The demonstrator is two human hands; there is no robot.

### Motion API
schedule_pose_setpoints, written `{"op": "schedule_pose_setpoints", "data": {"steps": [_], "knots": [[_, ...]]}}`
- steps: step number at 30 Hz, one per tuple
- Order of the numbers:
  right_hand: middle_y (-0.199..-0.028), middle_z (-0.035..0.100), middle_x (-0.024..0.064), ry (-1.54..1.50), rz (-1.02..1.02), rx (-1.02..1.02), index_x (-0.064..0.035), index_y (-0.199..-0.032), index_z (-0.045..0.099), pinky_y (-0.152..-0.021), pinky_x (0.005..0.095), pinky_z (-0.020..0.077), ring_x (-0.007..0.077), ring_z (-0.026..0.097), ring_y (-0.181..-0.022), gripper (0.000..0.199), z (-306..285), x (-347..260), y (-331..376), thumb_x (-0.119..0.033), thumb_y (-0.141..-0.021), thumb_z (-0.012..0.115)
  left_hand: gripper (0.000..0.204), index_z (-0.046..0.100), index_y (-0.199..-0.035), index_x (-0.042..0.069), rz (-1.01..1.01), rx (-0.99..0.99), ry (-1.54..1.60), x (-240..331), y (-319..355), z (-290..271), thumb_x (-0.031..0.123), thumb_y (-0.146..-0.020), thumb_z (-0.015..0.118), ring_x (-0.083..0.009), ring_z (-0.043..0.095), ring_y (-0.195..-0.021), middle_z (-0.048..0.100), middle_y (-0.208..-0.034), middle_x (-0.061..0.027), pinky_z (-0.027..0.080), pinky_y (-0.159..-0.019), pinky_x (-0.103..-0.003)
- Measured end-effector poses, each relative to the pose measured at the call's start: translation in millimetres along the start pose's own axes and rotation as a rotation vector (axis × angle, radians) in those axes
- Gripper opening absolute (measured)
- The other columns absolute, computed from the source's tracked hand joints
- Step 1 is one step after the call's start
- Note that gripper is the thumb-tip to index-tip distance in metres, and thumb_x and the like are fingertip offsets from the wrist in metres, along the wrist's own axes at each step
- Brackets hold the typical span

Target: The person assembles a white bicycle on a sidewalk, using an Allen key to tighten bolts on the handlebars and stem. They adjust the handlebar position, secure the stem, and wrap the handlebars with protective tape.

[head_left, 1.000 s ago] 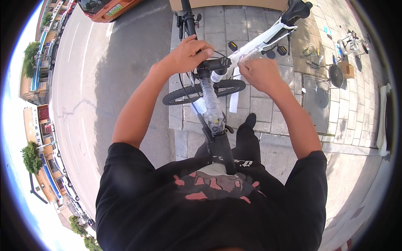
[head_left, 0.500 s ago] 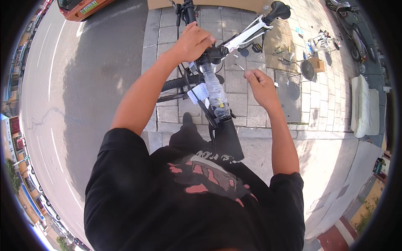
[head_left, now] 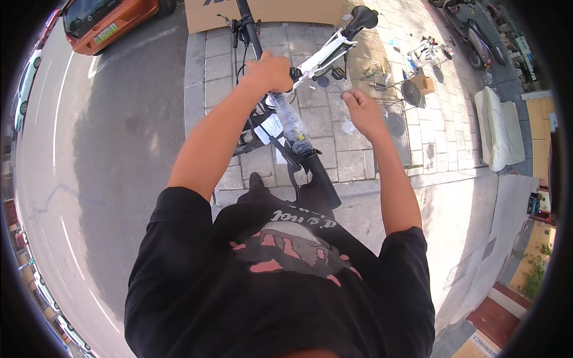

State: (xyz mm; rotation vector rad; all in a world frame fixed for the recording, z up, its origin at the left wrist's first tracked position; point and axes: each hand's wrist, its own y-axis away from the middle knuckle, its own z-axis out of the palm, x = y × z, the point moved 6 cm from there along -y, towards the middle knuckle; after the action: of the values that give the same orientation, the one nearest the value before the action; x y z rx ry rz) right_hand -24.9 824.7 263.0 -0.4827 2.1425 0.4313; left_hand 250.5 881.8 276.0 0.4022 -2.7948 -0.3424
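A white-framed bicycle [head_left: 319, 58] stands in front of me, its black saddle [head_left: 362, 19] pointing away to the far right. My left hand [head_left: 270, 73] is closed over the middle of its handlebar, hiding the part under the palm. Clear plastic wrap [head_left: 289, 119] covers the bar between that hand and the near black grip [head_left: 324, 182]. Below the bar hang a black brake lever [head_left: 295, 176] and a white paper tag [head_left: 270, 128]. To the right of the bar, my right hand [head_left: 364, 113] is raised in a pinch; what its fingertips hold is too small to make out.
On the paving at right lie scattered tools [head_left: 379, 76], a round black stool [head_left: 410, 92] and a cardboard box [head_left: 424, 83]. A cardboard sheet [head_left: 280, 11] lies at the far side. An orange car [head_left: 110, 27] stands on the road at left; a pale padded bundle [head_left: 498, 128] sits far right.
The view has shifted, bringing more of the orange car and cardboard into sight. My left hand stays on the handlebar. A thin silvery rod at my right fingertips no longer shows clearly.
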Motion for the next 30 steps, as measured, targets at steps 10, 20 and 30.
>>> {"op": "schedule_pose_setpoints", "data": {"steps": [10,20,30], "knots": [[-0.097,0.081,0.0141,0.049,-0.113,-0.298,-0.009,-0.118,0.083,-0.085,0.0441,0.058,0.0337,0.077,-0.093,0.048,40.8,18.0,-95.1,-0.051,-0.107,0.062,0.055,0.08,-0.126,0.013,-0.182,0.097,-0.093,30.2,27.3,-10.5,0.046,-0.083,0.088,-0.032,0.069,-0.126,0.077,-0.122,-0.0134,0.057,-0.104,-0.051],[-0.11,0.083,0.013,0.049,-0.308,-0.538,-0.0174,-0.119,0.084,-0.092,0.047,0.0587,0.0376,0.077,-0.106,0.045,75.0,7.4,-158.5,-0.053,-0.106,0.061,0.072,0.065,-0.153,0.028,-0.252,0.033,-0.12,38.7,21.0,-8.8,0.041,-0.086,0.09,-0.0293,0.071,-0.123,0.078,-0.125,-0.009,0.045,-0.111,-0.052],[-0.11,0.08,0.0082,-0.097,-0.467,-0.535,-0.016,-0.11,0.084,-0.089,0.0447,0.0578,0.035,0.076,-0.103,0.041,101.0,0.6,-159.2,-0.05,-0.107,0.062,0.069,0.067,-0.149,0.028,-0.175,0.133,-0.082,44.2,19.8,-11.0,0.036,-0.084,0.089,-0.0275,0.071,-0.124,0.077,-0.118,-0.0028,0.046,-0.106,-0.055]]}}
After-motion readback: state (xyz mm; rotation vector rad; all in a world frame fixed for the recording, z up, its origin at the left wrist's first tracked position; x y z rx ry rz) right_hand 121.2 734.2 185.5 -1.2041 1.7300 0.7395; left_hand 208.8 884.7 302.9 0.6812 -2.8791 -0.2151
